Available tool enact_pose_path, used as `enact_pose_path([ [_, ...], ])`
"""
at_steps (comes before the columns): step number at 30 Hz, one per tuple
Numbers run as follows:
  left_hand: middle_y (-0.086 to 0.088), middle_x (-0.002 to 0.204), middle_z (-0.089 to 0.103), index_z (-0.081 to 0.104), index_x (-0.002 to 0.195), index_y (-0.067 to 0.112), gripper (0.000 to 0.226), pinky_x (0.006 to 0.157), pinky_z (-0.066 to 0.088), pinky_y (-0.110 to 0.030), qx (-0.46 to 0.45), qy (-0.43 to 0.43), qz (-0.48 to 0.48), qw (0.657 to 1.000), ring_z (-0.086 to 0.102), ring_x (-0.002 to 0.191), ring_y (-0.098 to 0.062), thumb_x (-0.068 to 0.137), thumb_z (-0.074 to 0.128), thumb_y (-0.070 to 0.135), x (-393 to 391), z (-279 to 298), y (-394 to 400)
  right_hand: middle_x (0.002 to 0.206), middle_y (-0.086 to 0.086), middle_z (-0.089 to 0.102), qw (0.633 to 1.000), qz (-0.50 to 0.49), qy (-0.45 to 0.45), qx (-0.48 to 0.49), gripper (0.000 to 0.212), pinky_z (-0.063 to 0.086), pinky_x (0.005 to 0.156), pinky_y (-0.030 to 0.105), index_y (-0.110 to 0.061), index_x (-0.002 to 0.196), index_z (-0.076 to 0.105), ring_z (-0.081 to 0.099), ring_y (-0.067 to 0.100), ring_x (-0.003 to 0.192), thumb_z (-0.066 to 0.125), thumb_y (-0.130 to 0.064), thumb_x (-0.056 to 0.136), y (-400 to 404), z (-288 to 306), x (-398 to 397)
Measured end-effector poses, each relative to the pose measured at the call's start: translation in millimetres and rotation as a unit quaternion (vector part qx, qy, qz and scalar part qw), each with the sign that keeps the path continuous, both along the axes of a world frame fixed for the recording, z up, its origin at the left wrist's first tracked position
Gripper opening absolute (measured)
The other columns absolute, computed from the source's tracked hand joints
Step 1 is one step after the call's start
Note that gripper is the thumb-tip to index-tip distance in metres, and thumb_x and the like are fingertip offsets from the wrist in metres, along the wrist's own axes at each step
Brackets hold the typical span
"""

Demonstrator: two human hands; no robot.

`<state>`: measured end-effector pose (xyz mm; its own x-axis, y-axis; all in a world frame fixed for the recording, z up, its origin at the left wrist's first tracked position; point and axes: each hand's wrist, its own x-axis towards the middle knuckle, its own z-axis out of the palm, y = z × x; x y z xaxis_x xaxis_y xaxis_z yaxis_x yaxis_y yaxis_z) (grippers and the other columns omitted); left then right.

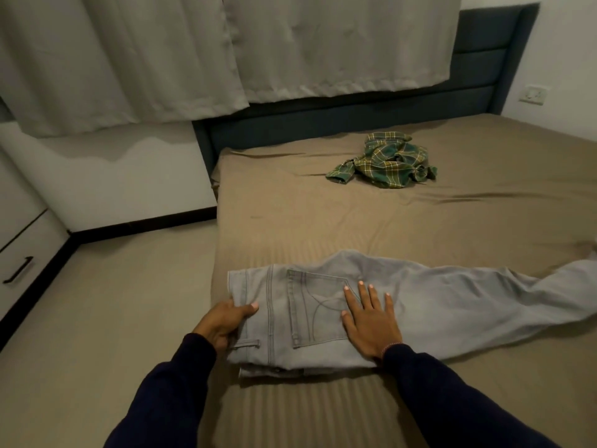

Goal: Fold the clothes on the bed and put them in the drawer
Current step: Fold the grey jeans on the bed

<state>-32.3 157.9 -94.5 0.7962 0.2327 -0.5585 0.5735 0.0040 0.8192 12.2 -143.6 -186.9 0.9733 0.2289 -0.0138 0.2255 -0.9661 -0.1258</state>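
Jeans [403, 305] lay halved lengthwise along the bed's [290, 221] near edge. Our left hand [223, 324] pinched the waistband, while our right hand [368, 321] pressed flat, fingers spread. We judged smoothing before bringing the legs over best.

Under the flat right hand [371, 321] and gripped at the waistband by the left hand [223, 324], the jeans [436, 305] are faded grey matt denim, lying on a matt, finely ribbed tan bedsheet [290, 221]; well beyond the hands, a woven checked cloth shirt [387, 163].
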Motion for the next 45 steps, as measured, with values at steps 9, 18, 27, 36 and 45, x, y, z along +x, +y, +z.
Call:
enact_pose_path([
  [9, -0.009, 0.082, 0.075, 0.069, 0.098, 0.011, 0.007, 0.05, 0.055, -0.028, 0.174, -0.126, -0.008, 0.977, 0.072, 0.07, -0.022, 0.092, 0.071, 0.014, -39, 121, 53, 0.168, 0.008, -0.013, 0.987, 0.015, 0.053, 0.154, 0.09, -0.007, 0.122, 0.056, -0.032, 0.158, -0.013, -0.007, 0.028, 0.155, -0.024, -0.072, 0.079, 119, 15, -37],
  [18, -0.007, 0.094, 0.071, 0.07, 0.105, 0.01, 0.022, 0.079, 0.056, -0.037, 0.387, -0.199, -0.214, 0.874, 0.067, 0.086, -0.022, 0.093, 0.068, 0.029, -30, 165, 3, 0.14, -0.012, 0.059, 0.712, -0.021, 0.3, 0.634, 0.071, 0.044, 0.109, 0.031, -0.038, 0.143, 0.044, 0.054, 0.005, 0.128, 0.019, -0.08, 0.092, 149, 64, -61],
  [27, -0.017, 0.118, 0.06, 0.057, 0.112, 0.009, 0.033, 0.092, 0.046, -0.04, 0.493, -0.186, -0.346, 0.777, 0.057, 0.113, -0.034, 0.103, 0.041, 0.036, -14, 54, -144, 0.112, 0.023, 0.072, 0.467, -0.121, 0.286, 0.828, 0.059, 0.055, 0.094, 0.048, -0.005, 0.113, 0.076, 0.065, 0.039, 0.108, 0.046, -0.054, 0.1, -7, 119, -40],
  [36, 0.005, 0.168, 0.003, 0.014, 0.159, 0.026, 0.084, 0.125, 0.003, -0.043, 0.456, -0.274, -0.223, 0.817, -0.001, 0.155, -0.018, 0.091, 0.035, 0.071, -40, -55, -136, 0.104, 0.005, 0.074, 0.875, -0.165, 0.159, 0.426, 0.026, 0.059, 0.086, 0.042, -0.014, 0.112, 0.067, 0.07, 0.021, 0.09, 0.072, -0.029, 0.091, -40, 54, -13],
  [45, -0.012, 0.108, 0.071, 0.069, 0.103, 0.011, 0.042, 0.082, 0.057, -0.038, 0.281, -0.015, -0.014, 0.96, 0.064, 0.089, -0.031, 0.085, 0.07, 0.048, 4, -41, -90, 0.124, 0.003, 0.053, 0.981, -0.1, -0.03, 0.163, 0.07, 0.044, 0.097, 0.042, -0.037, 0.142, 0.043, 0.049, 0.024, 0.112, 0.021, -0.078, 0.09, -60, 19, -37],
])
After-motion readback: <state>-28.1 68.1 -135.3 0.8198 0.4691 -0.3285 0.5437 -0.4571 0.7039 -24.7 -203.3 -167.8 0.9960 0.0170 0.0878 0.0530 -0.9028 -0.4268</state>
